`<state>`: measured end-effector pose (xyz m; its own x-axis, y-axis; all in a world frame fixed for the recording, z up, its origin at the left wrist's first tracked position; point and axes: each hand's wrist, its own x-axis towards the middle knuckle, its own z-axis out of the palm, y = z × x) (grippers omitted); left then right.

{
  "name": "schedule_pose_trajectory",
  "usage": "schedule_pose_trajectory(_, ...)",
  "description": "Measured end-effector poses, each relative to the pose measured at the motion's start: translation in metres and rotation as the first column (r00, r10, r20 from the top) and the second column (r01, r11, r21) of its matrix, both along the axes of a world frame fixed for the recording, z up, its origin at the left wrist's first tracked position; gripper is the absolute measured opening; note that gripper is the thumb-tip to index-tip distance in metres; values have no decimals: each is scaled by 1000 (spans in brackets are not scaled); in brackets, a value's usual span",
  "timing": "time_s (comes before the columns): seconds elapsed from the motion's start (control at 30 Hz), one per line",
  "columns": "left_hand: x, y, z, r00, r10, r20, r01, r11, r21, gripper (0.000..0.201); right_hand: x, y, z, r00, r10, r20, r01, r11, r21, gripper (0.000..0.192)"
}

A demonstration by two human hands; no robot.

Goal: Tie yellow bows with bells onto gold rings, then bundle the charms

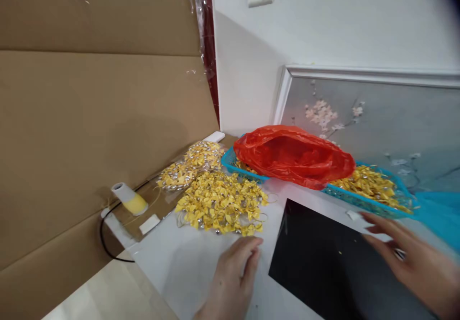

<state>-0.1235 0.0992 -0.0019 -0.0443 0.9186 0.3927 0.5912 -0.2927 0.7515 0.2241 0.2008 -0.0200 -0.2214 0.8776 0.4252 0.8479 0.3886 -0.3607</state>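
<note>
My left hand (233, 277) is over the white tabletop, just in front of a pile of yellow petal-like ornaments (223, 202) with silvery beads and thin loops. Its thumb and index finger come together in a pinch; anything between the tips is too small to make out. My right hand (413, 257), smeared by motion, hovers by the far right edge of a black board (316, 253). Thumb and index finger are apart there, with nothing plain between them. A small white piece (354, 215) lies just beyond those fingertips.
A red plastic bag (287, 157) lies open across blue baskets (370, 205) holding more yellow ornaments. Clear bags of ornaments (194, 164) sit at the back left. A yellow-and-white cylinder (130, 199) stands near a black cable (102, 238). Tall cardboard (97, 104) walls the left side.
</note>
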Motion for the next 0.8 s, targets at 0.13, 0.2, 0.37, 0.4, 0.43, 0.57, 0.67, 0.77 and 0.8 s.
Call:
schedule_pose_trajectory(0.13, -42, -1, 6, 966, 259, 9, -259, 966, 4, 23, -93, -4, 21, 957, 285, -50, -288, 955, -67, 37)
schedule_pose_trajectory(0.2, -65, -6, 10, 931, 364, 26, -364, 931, -2, 25, -118, -4, 25, 937, 346, -49, -349, 929, -121, 37)
schedule_pose_trajectory(0.37, -94, -21, 14, 873, 475, 106, -466, 879, -101, 28, -136, -3, 23, 922, 379, -76, -387, 898, -208, 29)
schedule_pose_trajectory(0.4, -91, -23, 13, 875, 455, 165, -431, 888, -162, 27, -138, -4, 22, 916, 389, -92, -400, 888, -225, 26)
schedule_pose_trajectory(0.43, -85, -24, 11, 875, 424, 235, -374, 899, -229, 27, -139, -6, 22, 910, 401, -107, -415, 878, -241, 25)
schedule_pose_trajectory(0.57, -41, -24, 2, 849, 265, 456, -73, 915, -396, 28, -150, -11, 20, 892, 423, -159, -451, 852, -267, 24)
schedule_pose_trajectory(0.67, -8, -21, -1, 827, 160, 540, 105, 898, -428, 31, -161, -4, 15, 891, 420, -172, -452, 854, -258, 32)
schedule_pose_trajectory(0.77, 14, -16, -1, 796, 125, 593, 187, 880, -437, 30, -174, 7, 8, 895, 414, -164, -445, 855, -265, 39)
schedule_pose_trajectory(0.8, 18, -15, 0, 788, 129, 602, 191, 879, -438, 29, -178, 11, 6, 896, 415, -160, -444, 853, -274, 39)
